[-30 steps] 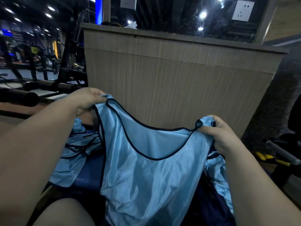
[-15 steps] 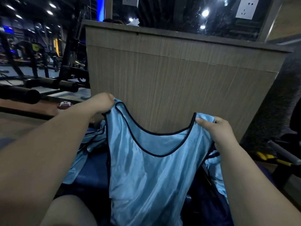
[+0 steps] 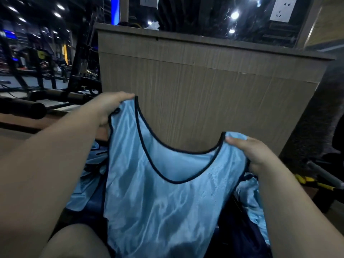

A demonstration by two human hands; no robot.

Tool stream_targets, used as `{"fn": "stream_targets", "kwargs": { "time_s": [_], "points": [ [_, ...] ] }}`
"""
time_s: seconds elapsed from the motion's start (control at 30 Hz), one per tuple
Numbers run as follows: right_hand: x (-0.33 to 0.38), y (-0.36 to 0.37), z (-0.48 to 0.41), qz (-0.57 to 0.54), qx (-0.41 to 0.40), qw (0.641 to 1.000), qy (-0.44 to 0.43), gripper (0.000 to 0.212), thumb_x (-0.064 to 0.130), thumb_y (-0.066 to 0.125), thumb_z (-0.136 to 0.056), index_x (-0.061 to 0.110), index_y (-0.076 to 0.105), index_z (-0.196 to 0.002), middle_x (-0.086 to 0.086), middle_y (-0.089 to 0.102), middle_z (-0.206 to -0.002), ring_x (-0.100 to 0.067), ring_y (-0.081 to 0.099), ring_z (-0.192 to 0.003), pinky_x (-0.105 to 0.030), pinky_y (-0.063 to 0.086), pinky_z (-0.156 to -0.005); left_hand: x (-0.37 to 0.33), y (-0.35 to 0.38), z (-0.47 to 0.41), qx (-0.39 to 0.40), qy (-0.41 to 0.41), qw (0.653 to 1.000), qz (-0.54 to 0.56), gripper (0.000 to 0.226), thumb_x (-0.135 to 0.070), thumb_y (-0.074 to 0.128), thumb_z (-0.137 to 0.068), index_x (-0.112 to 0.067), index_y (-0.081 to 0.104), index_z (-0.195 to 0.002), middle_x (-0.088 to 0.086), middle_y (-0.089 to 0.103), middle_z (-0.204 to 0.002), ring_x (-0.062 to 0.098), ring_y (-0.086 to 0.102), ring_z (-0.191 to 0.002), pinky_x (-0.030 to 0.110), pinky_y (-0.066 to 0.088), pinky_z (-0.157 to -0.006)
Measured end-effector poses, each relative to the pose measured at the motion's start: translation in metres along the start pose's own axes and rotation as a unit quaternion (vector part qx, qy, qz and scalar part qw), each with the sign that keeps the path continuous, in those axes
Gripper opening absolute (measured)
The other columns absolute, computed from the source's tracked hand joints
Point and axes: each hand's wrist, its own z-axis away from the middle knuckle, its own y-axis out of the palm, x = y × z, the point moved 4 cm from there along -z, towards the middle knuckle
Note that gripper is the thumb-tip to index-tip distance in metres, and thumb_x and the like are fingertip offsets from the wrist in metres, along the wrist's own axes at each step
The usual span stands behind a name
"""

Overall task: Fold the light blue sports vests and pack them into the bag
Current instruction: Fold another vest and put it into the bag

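A light blue sports vest (image 3: 163, 198) with dark trim hangs spread in front of me, neckline facing up. My left hand (image 3: 109, 107) grips its left shoulder strap, held a bit higher than the other side. My right hand (image 3: 255, 153) pinches the right shoulder strap. More light blue vests lie crumpled below, one pile at the left (image 3: 87, 183) and one at the right (image 3: 251, 200). Dark blue fabric (image 3: 240, 235) shows under them at the lower right; I cannot tell whether it is the bag.
A wood-grain counter panel (image 3: 204, 101) stands close ahead. Gym machines and black padded bars (image 3: 22, 108) fill the left background. A yellow and black tool (image 3: 314, 183) and a grey bar lie on the right. My bare knee (image 3: 74, 243) is at the bottom left.
The vest has risen and is pulled flatter between my hands. My two hands have come a little closer together, and the left strap now sits higher against the counter.
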Motion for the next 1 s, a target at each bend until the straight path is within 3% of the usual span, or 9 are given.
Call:
{"fn": "stream_targets", "kwargs": {
  "time_s": [0.07, 0.13, 0.23, 0.3, 0.4, 0.57, 0.73, 0.9, 1.0],
  "points": [
    [-0.011, 0.007, -0.005, 0.035, -0.077, 0.996, 0.016, 0.045, 0.023, 0.084, -0.072, 0.000, 0.068, -0.107, -0.021, 0.074, -0.095, -0.033, 0.072, -0.083, -0.050, 0.057, -0.083, 0.018, 0.008, -0.004, 0.005, -0.043, 0.998, -0.049, 0.034, -0.037, 0.071, -0.086, -0.007, 0.068, -0.102, 0.013, 0.074, -0.094, 0.027, 0.070, -0.081, 0.041, 0.057, -0.081],
    [-0.021, 0.017, -0.008, 0.053, -0.114, 0.992, 0.017, 0.033, 0.024, 0.082, -0.077, 0.003, 0.068, -0.097, -0.017, 0.075, -0.086, -0.029, 0.071, -0.073, -0.043, 0.057, -0.074, 0.033, 0.020, -0.004, 0.033, -0.080, 0.991, -0.103, 0.042, -0.041, 0.067, -0.089, -0.004, 0.066, -0.109, 0.016, 0.073, -0.102, 0.031, 0.070, -0.089, 0.048, 0.056, -0.084],
    [-0.028, 0.032, -0.011, 0.057, -0.125, 0.991, 0.012, 0.035, 0.031, 0.084, -0.075, 0.005, 0.065, -0.090, -0.012, 0.074, -0.083, -0.029, 0.072, -0.075, -0.042, 0.058, -0.074, 0.042, 0.043, 0.001, 0.081, -0.098, 0.982, -0.136, 0.042, -0.040, 0.061, -0.094, -0.003, 0.063, -0.113, 0.015, 0.071, -0.102, 0.027, 0.069, -0.085, 0.035, 0.057, -0.067],
    [-0.028, 0.041, -0.013, 0.055, -0.128, 0.990, 0.009, 0.042, 0.037, 0.085, -0.070, 0.007, 0.064, -0.089, -0.012, 0.073, -0.089, -0.031, 0.071, -0.083, -0.051, 0.057, -0.083, 0.046, 0.058, 0.003, 0.107, -0.094, 0.980, -0.137, 0.037, -0.037, 0.058, -0.096, -0.005, 0.062, -0.114, 0.011, 0.070, -0.100, 0.023, 0.067, -0.086, 0.031, 0.054, -0.069],
    [-0.023, 0.054, -0.014, 0.043, -0.138, 0.989, -0.011, 0.031, 0.033, 0.081, -0.077, 0.010, 0.067, -0.094, -0.014, 0.070, -0.088, -0.030, 0.068, -0.082, -0.047, 0.056, -0.083, 0.046, 0.081, 0.009, 0.135, -0.077, 0.979, -0.132, 0.021, -0.027, 0.055, -0.099, -0.008, 0.064, -0.104, 0.006, 0.068, -0.087, 0.017, 0.064, -0.076, 0.025, 0.053, -0.063],
    [-0.013, 0.082, -0.012, 0.030, -0.118, 0.992, -0.038, 0.022, 0.032, 0.079, -0.078, 0.017, 0.069, -0.091, -0.014, 0.074, -0.098, -0.032, 0.071, -0.093, -0.050, 0.056, -0.090, 0.039, 0.113, 0.020, 0.177, -0.053, 0.976, -0.111, 0.022, -0.017, 0.053, -0.100, -0.012, 0.053, -0.078, 0.004, 0.058, -0.070, 0.012, 0.057, -0.054, 0.019, 0.047, -0.047],
    [-0.002, 0.102, -0.005, 0.029, -0.061, 0.997, -0.048, 0.020, 0.034, 0.074, -0.081, 0.017, 0.068, -0.091, -0.013, 0.072, -0.090, -0.030, 0.069, -0.084, -0.056, 0.054, -0.087, 0.032, 0.135, 0.031, 0.217, -0.041, 0.972, -0.082, 0.013, -0.015, 0.051, -0.100, -0.009, 0.062, -0.094, 0.010, 0.065, -0.085, 0.022, 0.062, -0.074, 0.034, 0.052, -0.071],
    [0.008, 0.109, 0.002, 0.067, -0.055, 0.993, -0.086, 0.015, 0.034, 0.069, -0.089, 0.020, 0.067, -0.091, -0.011, 0.074, -0.097, -0.032, 0.071, -0.094, -0.051, 0.057, -0.087, 0.026, 0.142, 0.037, 0.251, -0.043, 0.967, -0.023, 0.012, -0.004, 0.048, -0.096, -0.009, 0.056, -0.090, 0.006, 0.063, -0.072, 0.015, 0.060, -0.062, 0.027, 0.048, -0.060],
    [0.010, 0.111, 0.007, 0.084, -0.012, 0.991, -0.102, 0.036, 0.050, 0.078, -0.072, 0.023, 0.069, -0.094, -0.005, 0.076, -0.096, -0.025, 0.072, -0.093, -0.048, 0.056, -0.090, 0.023, 0.143, 0.040, 0.279, -0.047, 0.959, 0.014, 0.017, -0.001, 0.044, -0.096, -0.006, 0.059, -0.091, 0.006, 0.067, -0.073, 0.014, 0.064, -0.064, 0.025, 0.052, -0.060]
  ]
}}
